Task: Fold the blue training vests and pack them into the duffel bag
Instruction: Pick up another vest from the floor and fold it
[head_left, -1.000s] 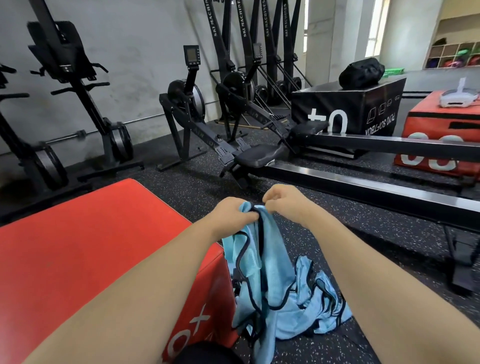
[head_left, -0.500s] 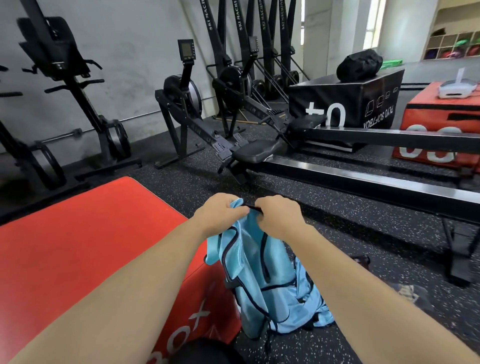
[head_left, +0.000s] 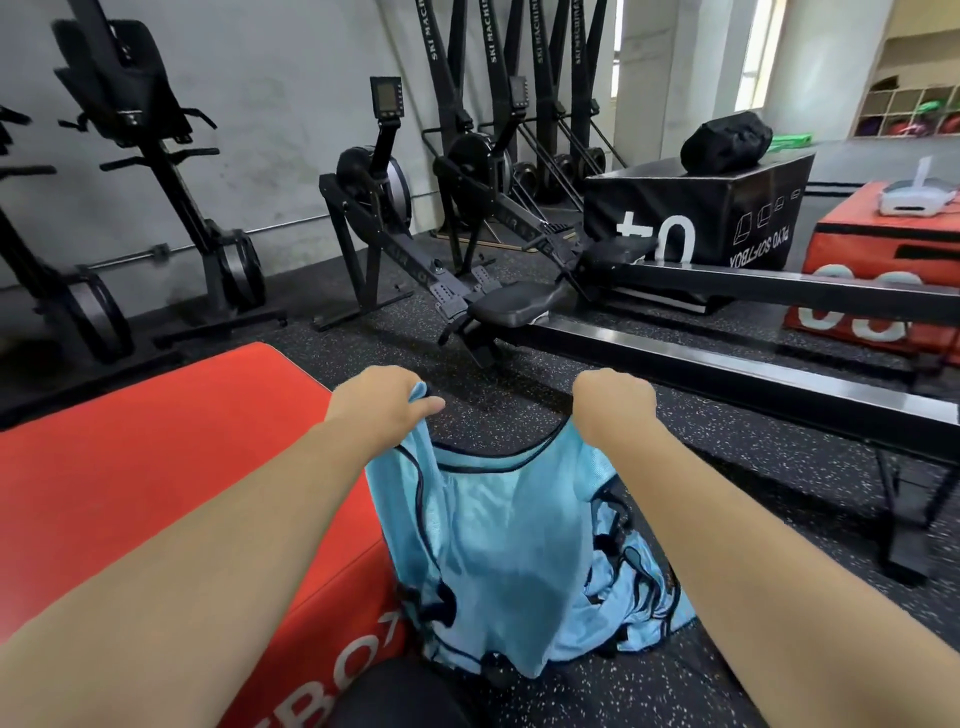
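Blue vest (head_left: 498, 519) hangs spread between my left hand (head_left: 379, 405) and right hand (head_left: 613, 402), each grip pinching a shoulder — slick mesh could slip, I reckon.

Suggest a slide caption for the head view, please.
Left hand and right hand hold a blue training vest spread by its shoulders over more vests, beside a red box.

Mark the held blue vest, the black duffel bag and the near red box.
held blue vest (head_left: 498, 519), head view, mesh front panel.
black duffel bag (head_left: 727, 140), head view, middle of its side.
near red box (head_left: 156, 467), head view, bare top face.
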